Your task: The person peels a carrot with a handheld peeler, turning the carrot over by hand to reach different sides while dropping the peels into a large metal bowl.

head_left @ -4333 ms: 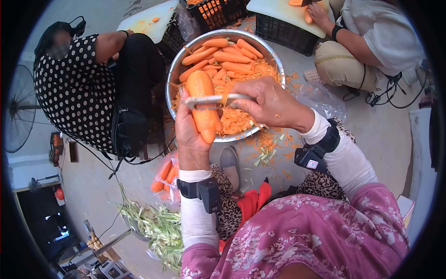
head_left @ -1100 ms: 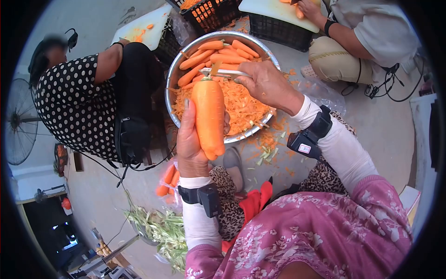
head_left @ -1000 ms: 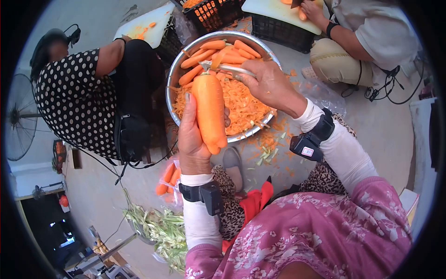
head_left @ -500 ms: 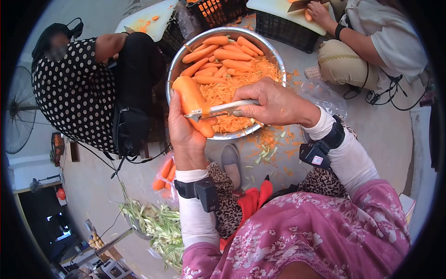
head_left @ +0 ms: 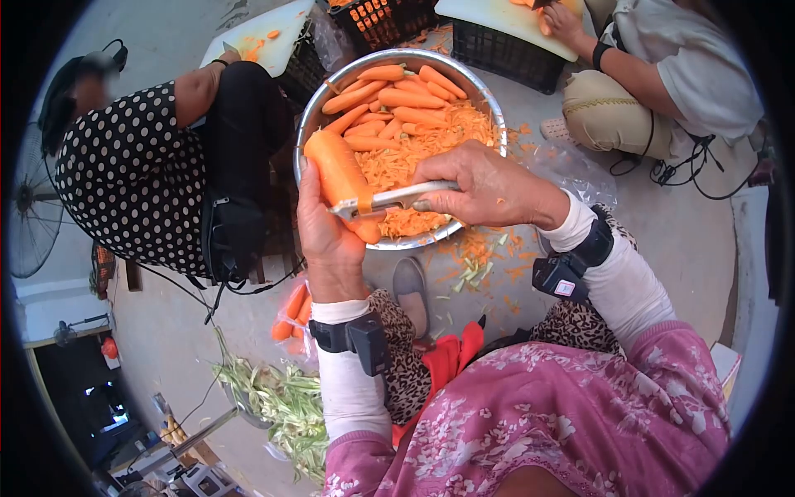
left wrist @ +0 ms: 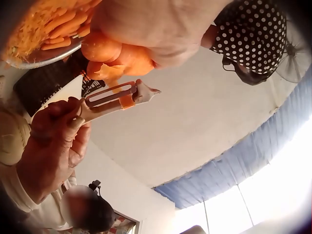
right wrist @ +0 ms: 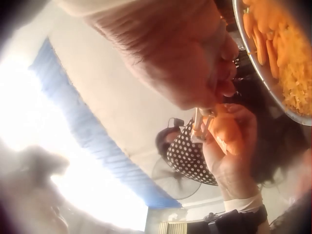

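My left hand (head_left: 328, 253) grips a thick, forked orange carrot (head_left: 338, 170), tilted over the near left rim of a metal basin (head_left: 305, 124). Pinched in my right hand (head_left: 489, 186) is the handle of a pale peeler (head_left: 389, 199), whose head lies across the lower part of the carrot. An orange strip of peel hangs at the peeler (left wrist: 109, 101) in the left wrist view. Whole carrots (head_left: 414, 98) fill the far side of the basin, with orange shreds (head_left: 397, 170) on the near side.
A person in a dotted top (head_left: 128, 174) sits at left; another in a light shirt (head_left: 687, 70) cuts at a white board (head_left: 497, 25) at upper right. Bagged carrots (head_left: 291, 313) and green husks (head_left: 281, 406) lie on the floor. Black crates (head_left: 505, 58) stand behind the basin.
From a second ago, the peeler has moved from the carrot's top end down to its lower part, and the carrot has tilted left. Over the last half second both hands have barely shifted.
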